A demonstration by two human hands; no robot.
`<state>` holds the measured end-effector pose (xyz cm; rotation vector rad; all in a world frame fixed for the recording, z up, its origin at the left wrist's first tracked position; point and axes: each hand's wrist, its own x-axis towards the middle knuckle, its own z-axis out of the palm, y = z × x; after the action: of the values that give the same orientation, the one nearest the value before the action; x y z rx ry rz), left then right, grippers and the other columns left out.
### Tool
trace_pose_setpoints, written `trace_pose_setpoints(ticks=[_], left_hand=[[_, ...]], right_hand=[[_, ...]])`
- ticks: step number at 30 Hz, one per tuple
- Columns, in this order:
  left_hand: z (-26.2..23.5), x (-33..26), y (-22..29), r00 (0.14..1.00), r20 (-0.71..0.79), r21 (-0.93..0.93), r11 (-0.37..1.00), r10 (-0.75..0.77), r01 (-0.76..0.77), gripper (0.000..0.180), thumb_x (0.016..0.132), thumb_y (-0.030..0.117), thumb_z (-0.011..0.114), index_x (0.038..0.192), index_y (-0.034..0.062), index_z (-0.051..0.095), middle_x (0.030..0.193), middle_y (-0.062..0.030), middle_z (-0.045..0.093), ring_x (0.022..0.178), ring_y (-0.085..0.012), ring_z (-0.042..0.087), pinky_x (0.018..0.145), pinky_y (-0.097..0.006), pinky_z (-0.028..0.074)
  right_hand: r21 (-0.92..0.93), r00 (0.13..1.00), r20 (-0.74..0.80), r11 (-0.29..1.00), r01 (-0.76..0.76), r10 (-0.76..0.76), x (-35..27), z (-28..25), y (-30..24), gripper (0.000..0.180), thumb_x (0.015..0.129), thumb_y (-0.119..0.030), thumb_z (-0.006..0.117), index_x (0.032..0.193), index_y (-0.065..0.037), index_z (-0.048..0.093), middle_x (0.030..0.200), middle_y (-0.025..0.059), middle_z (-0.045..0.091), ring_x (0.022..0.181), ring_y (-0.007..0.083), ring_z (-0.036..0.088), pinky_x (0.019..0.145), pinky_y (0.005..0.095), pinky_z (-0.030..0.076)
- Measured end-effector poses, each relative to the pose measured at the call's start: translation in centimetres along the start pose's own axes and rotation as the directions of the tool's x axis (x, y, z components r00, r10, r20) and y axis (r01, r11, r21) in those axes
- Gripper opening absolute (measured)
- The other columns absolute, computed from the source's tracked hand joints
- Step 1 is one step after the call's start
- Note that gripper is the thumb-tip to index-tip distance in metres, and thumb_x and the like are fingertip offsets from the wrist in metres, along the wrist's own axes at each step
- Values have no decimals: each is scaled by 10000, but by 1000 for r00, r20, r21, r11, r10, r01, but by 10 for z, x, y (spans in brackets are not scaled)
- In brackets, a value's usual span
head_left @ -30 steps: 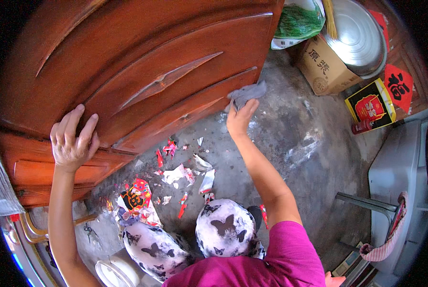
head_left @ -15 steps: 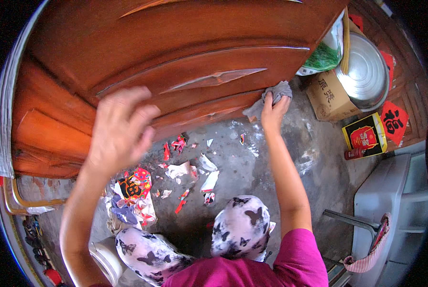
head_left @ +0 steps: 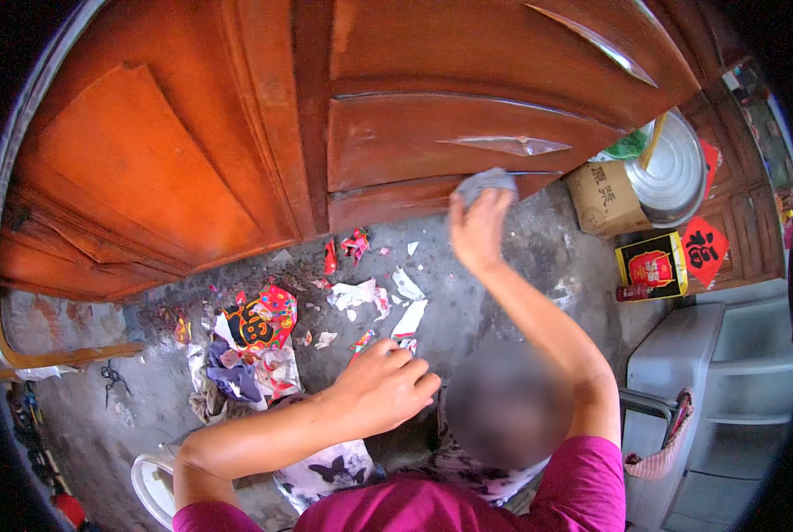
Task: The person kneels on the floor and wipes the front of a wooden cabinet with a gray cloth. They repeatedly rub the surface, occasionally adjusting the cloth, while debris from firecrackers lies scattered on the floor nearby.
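My right hand grips a bunched grey cloth against the lower front of a reddish-brown wooden cabinet. The cloth sits just below a drawer with a pointed oval ornament. Nearer to me, my left hand hovers in front of my knees, its fingers loosely curled in and nothing visible in them. Beyond it, torn white paper scraps and red scraps lie on the grey floor. A blurred patch covers my right knee.
Left of my hands is a heap of crumpled rags and colourful wrapping. A white bucket stands at lower left. At right are a cardboard box, a round metal lid, a yellow-black box and a grey plastic shelf unit.
My left hand has come down and right from before the cabinet, its fingers curling in. My right hand and the cloth have shifted slightly left along the cabinet's base. The view has turned leftward.
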<state>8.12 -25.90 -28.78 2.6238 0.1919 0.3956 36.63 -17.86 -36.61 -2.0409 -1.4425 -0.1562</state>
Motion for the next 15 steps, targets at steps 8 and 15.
trace_pose_setpoints(ticks=[8,15], left_hand=[[-22,-1,2,933,-340,-177,967,117,-185,175,814,173,791,967,123,721,839,-5,649,786,-196,636,778,-360,455],[-30,-12,2,848,-520,-251,932,99,-262,164,776,121,797,911,110,705,801,-7,643,715,-196,624,744,-357,480]], right_hand=[[553,504,221,533,640,-835,-53,50,-160,553,742,-105,752,1281,-158,639,1284,42,621,1174,318,575,922,448,575],[470,914,-103,790,393,-393,-59,11,-77,549,688,3,646,1231,-54,594,1247,157,598,1185,327,568,1058,446,453]])
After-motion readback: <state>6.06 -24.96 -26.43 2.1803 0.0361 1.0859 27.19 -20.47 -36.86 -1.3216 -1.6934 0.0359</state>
